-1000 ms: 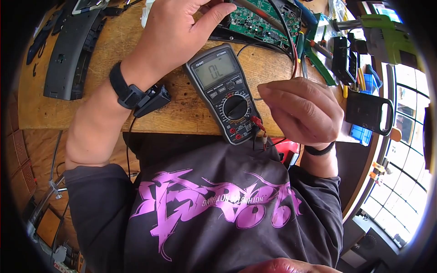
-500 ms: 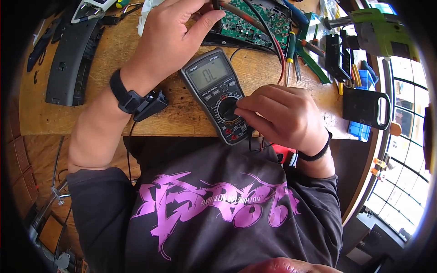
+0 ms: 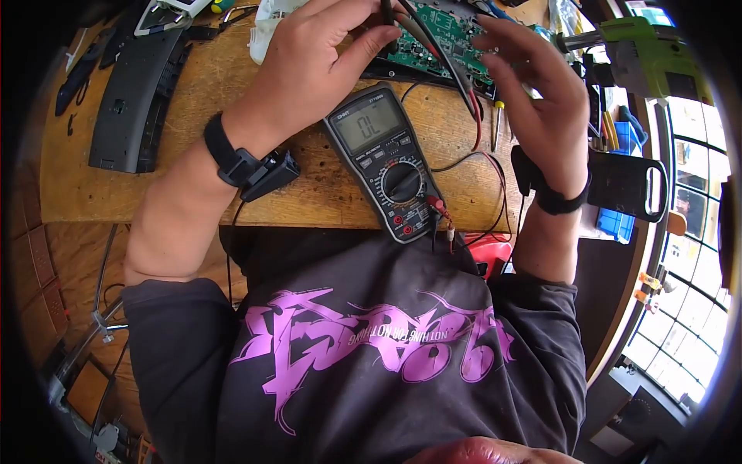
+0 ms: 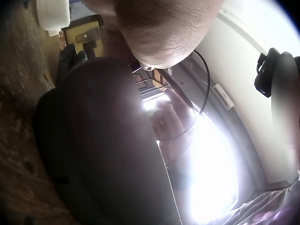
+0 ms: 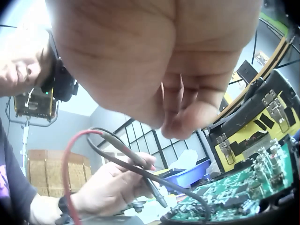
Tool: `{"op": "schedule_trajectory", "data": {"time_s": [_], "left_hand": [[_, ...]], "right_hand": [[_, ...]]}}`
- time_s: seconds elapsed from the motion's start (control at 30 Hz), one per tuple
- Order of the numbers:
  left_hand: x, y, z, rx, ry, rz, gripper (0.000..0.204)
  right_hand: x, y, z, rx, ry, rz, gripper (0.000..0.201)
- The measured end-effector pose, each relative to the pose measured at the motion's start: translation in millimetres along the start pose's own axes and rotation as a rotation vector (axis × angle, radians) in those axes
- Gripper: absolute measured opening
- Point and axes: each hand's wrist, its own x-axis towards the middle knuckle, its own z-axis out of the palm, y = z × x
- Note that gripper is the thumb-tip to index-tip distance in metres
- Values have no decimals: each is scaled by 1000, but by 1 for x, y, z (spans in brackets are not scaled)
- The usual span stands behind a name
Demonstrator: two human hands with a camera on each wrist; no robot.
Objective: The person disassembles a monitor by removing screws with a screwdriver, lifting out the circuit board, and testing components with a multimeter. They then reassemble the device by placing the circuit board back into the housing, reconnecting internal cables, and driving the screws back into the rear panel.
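Note:
My left hand (image 3: 309, 66) grips two test probes at the back of the bench. In the right wrist view the red-lead probe (image 5: 123, 149) and the dark probe (image 5: 157, 193) lie together in that hand. My right hand (image 3: 545, 104) is raised at the right edge of a green circuit board (image 3: 452, 50), fingers loosely extended and holding nothing. The board lies in a dark housing. Between my forearms, a digital multimeter (image 3: 392, 148) sits tilted near the front edge of the bench, its display (image 3: 367, 126) reading OL. A red plug (image 3: 435, 203) is in its lower right socket.
A long dark grey plastic casing (image 3: 131, 108) lies on the left of the bench (image 3: 193, 124). To the right are a screwdriver (image 3: 498, 120), a green drill (image 3: 641, 58), a black case (image 3: 626, 182) and blue bins (image 3: 614, 224). Probe leads (image 3: 477, 124) loop beside the meter.
My right hand reached left to the multimeter's dial, then moved away right and up to the circuit board. My left hand has kept hold of the probes. The display still reads OL.

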Motion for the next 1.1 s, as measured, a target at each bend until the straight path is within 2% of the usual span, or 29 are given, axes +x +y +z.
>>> {"op": "schedule_trajectory", "data": {"time_s": [0.03, 0.13, 0.2, 0.3, 0.33, 0.4, 0.43, 0.57, 0.6, 0.63, 0.7, 0.77, 0.8, 0.87, 1.03, 1.1], "left_hand": [[0, 0, -2, 103, -43, 58, 30], [-2, -6, 6, -17, -34, 109, 31], [-3, -3, 5, 32, -62, 120, 32], [-4, -6, 8, 73, -69, 168, 32], [-4, -7, 10, 71, -50, 200, 32], [-1, -2, 6, 67, -86, 179, 33], [1, 2, 4, 67, -118, 157, 33], [2, 7, 5, 26, -63, 141, 36], [-2, 4, 9, -62, 1, 10, 40], [-3, -4, 9, -76, 47, -42, 42], [-2, -18, 12, -90, 83, -81, 45], [1, -29, 15, -158, 226, -19, 23], [-1, -29, 4, -98, 128, -126, 24], [-1, -33, 5, -133, 144, -133, 25], [-1, -37, 10, -169, 136, -162, 27], [-2, -36, 11, -164, 121, -161, 26]], "right_hand": [[5, 1, 4, -65, -134, -62, 49], [10, 12, 17, -42, -174, -176, 47], [13, 17, 25, -25, -196, -232, 46], [19, 25, 31, 16, -188, -430, 43], [21, 28, 30, 13, -186, -425, 43], [24, 32, 27, -47, -188, -562, 35], [23, 30, 25, -51, -186, -559, 35], [18, 23, 24, -65, 67, -388, 26], [17, 24, 23, -38, 160, -356, 27], [16, 27, 23, -42, 169, -355, 27], [13, 37, 23, 33, 284, -162, 25], [9, 38, 18, -57, 319, -130, 24], [6, 36, 19, -62, 357, -47, 23], [1, 48, 13, 29, 344, 58, 23], [-11, 63, 14, 91, 317, 78, 23], [-16, 73, 18, 302, 310, 155, 24]]}}
